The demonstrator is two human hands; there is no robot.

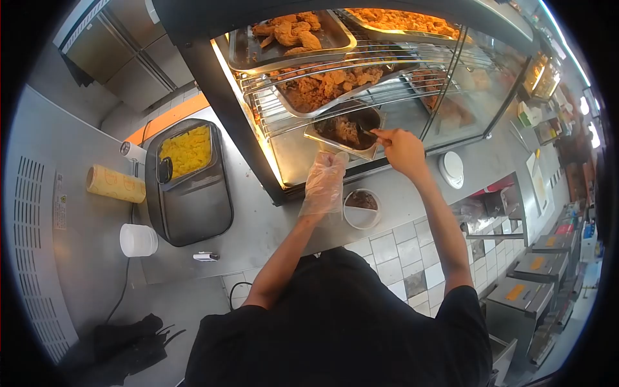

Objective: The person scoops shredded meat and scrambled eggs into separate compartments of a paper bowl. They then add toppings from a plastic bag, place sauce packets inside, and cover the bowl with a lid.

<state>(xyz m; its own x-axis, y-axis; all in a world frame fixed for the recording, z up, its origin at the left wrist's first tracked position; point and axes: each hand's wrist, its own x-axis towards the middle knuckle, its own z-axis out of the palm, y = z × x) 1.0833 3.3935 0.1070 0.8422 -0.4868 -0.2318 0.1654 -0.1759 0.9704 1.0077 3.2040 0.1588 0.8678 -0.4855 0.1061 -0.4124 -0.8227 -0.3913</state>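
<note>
My left hand point(325, 177), in a clear plastic glove, is at the front edge of a deep metal pan point(373, 153), its fingers closed around something pale that is mostly hidden. Bare, my right hand point(403, 149) grips the handle of a utensil whose end dips into the pan. Dark sauce and a brown lump of food point(347, 131) are inside the pan, on the lower level of a lit glass display case. Just below my hands, a round white tub point(363, 218) on the counter's edge holds dark food.
Fried chicken trays point(303, 106) fill the wire shelf above. White lids point(451, 169) lie right of the tub. On the left are a black tray point(193, 222) with a pan of yellow food point(187, 151), a wrap roll point(116, 184) and a white container point(138, 240).
</note>
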